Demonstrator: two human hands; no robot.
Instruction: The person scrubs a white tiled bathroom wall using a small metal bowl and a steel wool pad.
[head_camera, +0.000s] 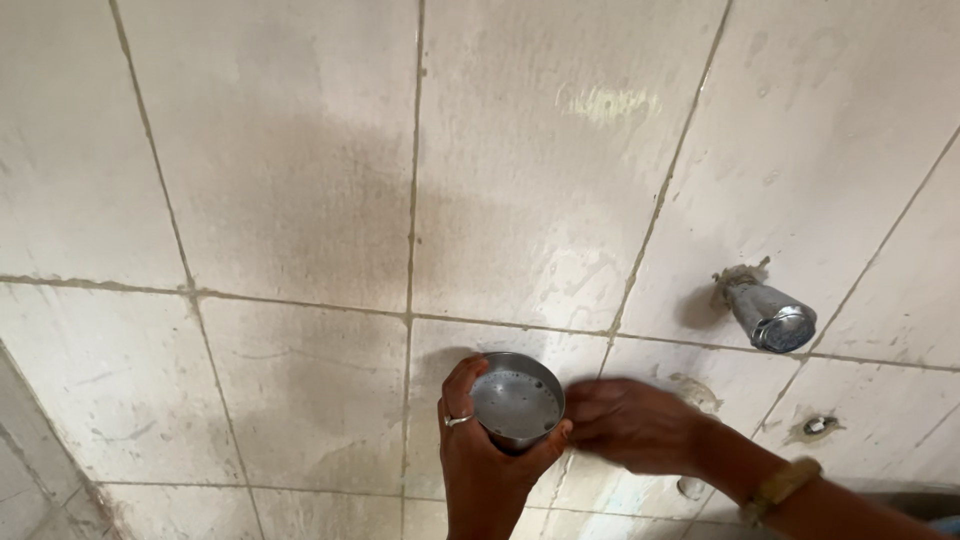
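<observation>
Here the left hand (485, 450) has its grip clenched around a small steel cup (517, 402): the thumb lies along the cup's near right side, the fingers curl over its left rim, and a ring (457, 421) shows on one finger. The hand comes up from the bottom edge of the view with the wrist straight, holding the cup upright with its mouth toward the camera. Inside the cup lies a shallow, cloudy, greyish liquid with small bubbles on its surface.

Just right of the cup, the right hand (630, 425) is blurred; its fingertips reach to the cup's right side, but whether they touch it, or whether that grip is released or clenched, I cannot tell. Its forearm runs off to the lower right corner, with a pale bracelet (778, 487) at the wrist.

Behind the cup stands a stained white tiled wall (300, 200), darker above and left of the cup. Up and well to the right of the cup, a short metal tap (770, 315) juts from the wall.
</observation>
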